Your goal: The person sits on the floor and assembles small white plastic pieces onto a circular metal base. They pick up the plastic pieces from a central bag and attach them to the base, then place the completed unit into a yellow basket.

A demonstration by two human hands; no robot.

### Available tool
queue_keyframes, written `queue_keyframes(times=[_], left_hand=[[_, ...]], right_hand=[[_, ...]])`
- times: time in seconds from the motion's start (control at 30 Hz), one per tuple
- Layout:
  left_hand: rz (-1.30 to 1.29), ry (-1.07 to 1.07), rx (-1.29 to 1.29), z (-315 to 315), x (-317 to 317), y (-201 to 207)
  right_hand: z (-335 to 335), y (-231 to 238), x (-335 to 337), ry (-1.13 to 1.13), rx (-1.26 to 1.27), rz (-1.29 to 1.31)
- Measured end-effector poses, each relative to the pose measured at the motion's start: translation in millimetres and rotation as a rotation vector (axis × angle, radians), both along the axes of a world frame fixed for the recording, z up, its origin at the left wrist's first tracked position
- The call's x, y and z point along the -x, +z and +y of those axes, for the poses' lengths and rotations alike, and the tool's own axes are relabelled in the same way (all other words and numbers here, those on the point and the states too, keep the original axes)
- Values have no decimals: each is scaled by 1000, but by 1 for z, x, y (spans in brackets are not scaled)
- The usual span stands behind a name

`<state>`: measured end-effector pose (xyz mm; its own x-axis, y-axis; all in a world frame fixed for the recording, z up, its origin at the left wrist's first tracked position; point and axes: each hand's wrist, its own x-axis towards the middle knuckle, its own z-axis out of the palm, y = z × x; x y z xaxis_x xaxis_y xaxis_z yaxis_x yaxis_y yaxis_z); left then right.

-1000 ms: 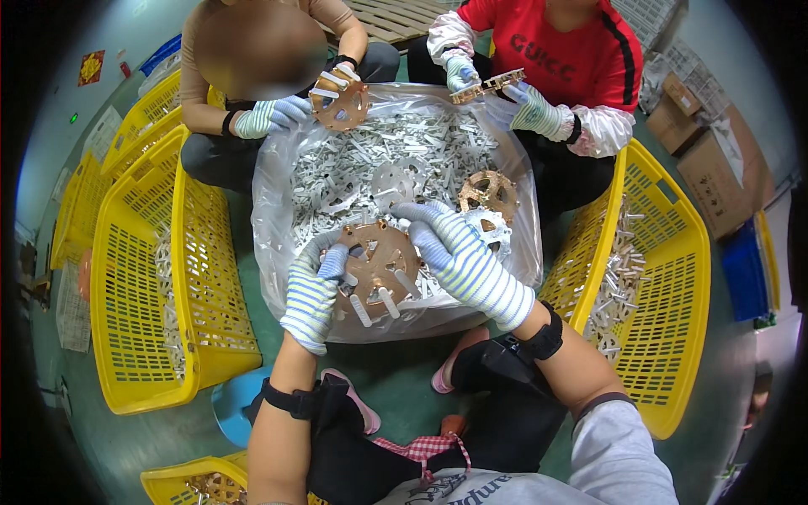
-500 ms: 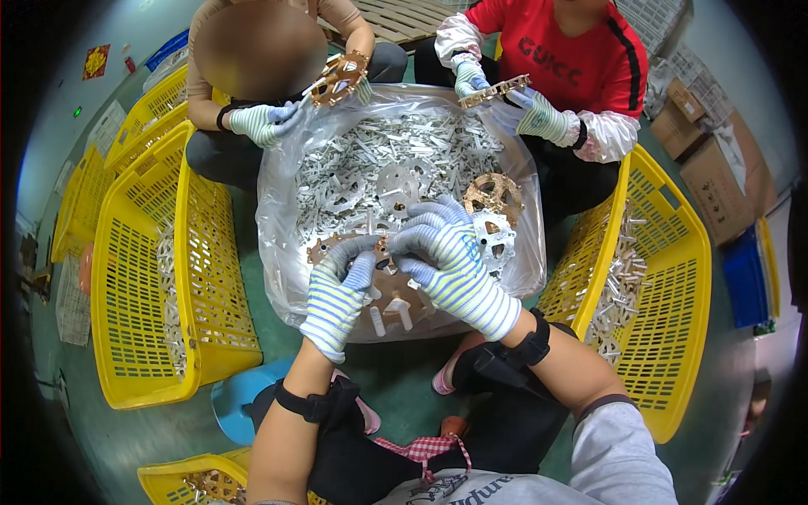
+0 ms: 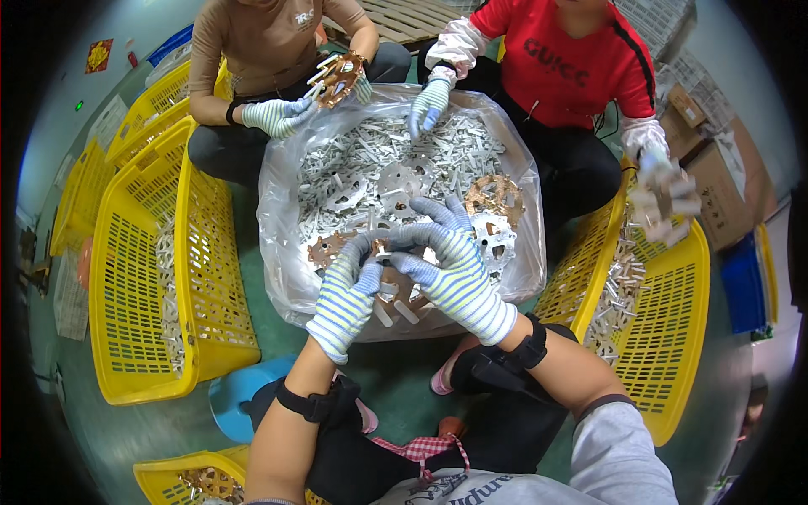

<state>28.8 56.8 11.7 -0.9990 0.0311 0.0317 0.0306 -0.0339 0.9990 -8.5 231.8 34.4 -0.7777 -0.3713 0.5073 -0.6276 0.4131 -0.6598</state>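
A small copper piece [image 3: 381, 246] is pinched between the closed thumb and forefinger of the left hand [image 3: 347, 290]; the right hand [image 3: 459, 273] is half curled at it, and its hold cannot be told. Below, a copper disc [image 3: 402, 289] is partly hidden at the near side of the lined bin [image 3: 282, 278]. The disc's work is judged unfinished: white strips [image 3: 383, 314] are seen jutting from it, while others are heaped loose behind.

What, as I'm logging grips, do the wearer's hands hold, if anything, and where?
Left hand and right hand hold a coppery piece between them; the gripped part is hidden.
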Motion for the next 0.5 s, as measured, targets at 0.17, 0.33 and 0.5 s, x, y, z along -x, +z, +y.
queue_keyframes(times=[0.17, 0.33, 0.5], left_hand=[[81, 29, -8, 3, -2, 2], [67, 86, 143, 6, -5, 8], [130, 124, 107, 8, -2, 5]], right_hand=[[-2, -2, -4, -1, -28, 17], [-2, -5, 0, 102, 31, -54], [0, -7, 3, 126, -17, -35]])
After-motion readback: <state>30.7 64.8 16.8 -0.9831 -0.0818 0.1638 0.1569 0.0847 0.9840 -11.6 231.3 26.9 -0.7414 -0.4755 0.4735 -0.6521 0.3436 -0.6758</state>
